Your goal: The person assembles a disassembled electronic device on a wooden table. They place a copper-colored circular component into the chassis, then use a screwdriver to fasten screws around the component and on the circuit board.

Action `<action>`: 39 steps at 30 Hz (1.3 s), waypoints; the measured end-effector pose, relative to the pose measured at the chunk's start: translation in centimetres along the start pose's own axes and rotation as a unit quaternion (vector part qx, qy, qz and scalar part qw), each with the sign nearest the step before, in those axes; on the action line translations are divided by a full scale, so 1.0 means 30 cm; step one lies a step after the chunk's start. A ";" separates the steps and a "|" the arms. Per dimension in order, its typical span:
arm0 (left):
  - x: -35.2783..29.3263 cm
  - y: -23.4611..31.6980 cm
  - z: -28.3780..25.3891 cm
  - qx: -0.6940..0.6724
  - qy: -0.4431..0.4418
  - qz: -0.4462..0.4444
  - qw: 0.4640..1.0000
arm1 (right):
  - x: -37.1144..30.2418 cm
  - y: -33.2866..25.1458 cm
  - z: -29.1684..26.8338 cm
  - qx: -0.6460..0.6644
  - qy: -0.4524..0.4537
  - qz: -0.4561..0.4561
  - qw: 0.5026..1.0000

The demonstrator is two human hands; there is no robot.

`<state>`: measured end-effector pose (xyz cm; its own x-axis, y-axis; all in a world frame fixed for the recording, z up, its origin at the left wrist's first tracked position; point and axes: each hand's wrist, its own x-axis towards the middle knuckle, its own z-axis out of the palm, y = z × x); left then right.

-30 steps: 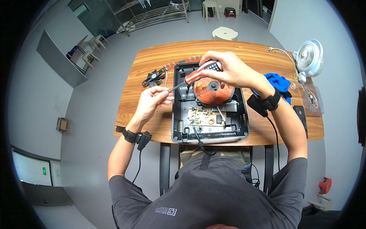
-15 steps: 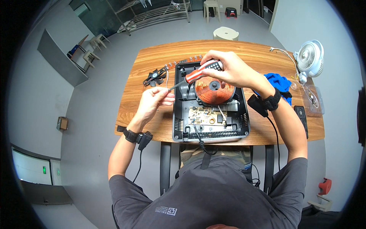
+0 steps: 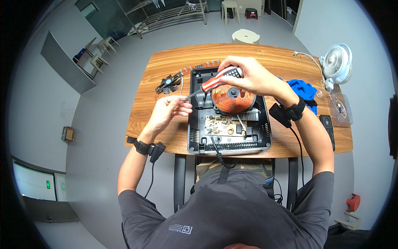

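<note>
The right hand [image 3: 252, 76] grips the red-and-white screwdriver [image 3: 212, 84] over the copper coil [image 3: 232, 101], left hand [image 3: 166, 110] pinching its tip beside the black housing [image 3: 191, 128]!

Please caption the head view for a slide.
Right hand holding a screwdriver, left hand at its tip, over an opened induction cooker.

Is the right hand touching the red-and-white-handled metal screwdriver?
Touching: the head view shows the right hand gripping the screwdriver handle.
</note>
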<state>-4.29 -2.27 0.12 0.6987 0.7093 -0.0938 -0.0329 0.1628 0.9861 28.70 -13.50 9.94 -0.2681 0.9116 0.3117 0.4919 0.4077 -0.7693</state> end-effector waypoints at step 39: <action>0.012 -0.130 0.146 0.496 -0.124 0.124 0.851 | -0.024 0.015 -0.057 -0.146 -0.033 0.012 0.989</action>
<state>-0.78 -5.65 -3.17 0.8913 0.4512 0.0441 0.3322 -0.7162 0.6137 30.54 -13.88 10.31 -0.3009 0.9201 0.2508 0.7142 0.3917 -0.5800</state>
